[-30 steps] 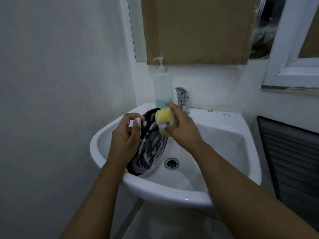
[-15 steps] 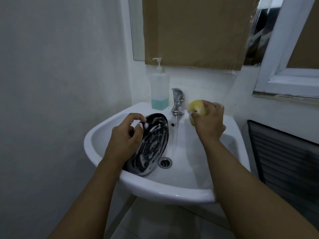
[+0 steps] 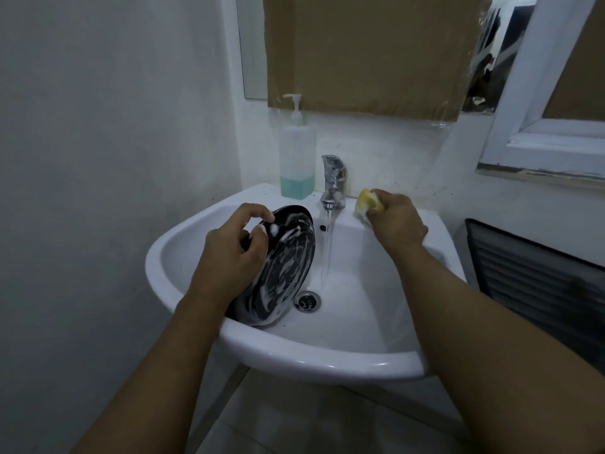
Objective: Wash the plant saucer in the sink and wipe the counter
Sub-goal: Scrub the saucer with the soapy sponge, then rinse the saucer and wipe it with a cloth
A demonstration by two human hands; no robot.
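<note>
The soapy black plant saucer [image 3: 284,267] is standing on edge at nine o'clock in the sink [image 3: 327,362], with the left hand [image 3: 229,250] pinching its top rim in a curled grip. At one o'clock the right hand [image 3: 397,221] is holding the yellow sponge [image 3: 368,201] in its grip against the sink ledge. The tap [image 3: 334,181] is running at twelve. The suds are probably making that rim slick, so the saucer could slip and crack against the basin.

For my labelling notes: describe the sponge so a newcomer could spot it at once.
Start at the white sink; follow its back ledge right of the chrome tap. There the right hand grips the sponge, the only yellow thing in view.
</note>
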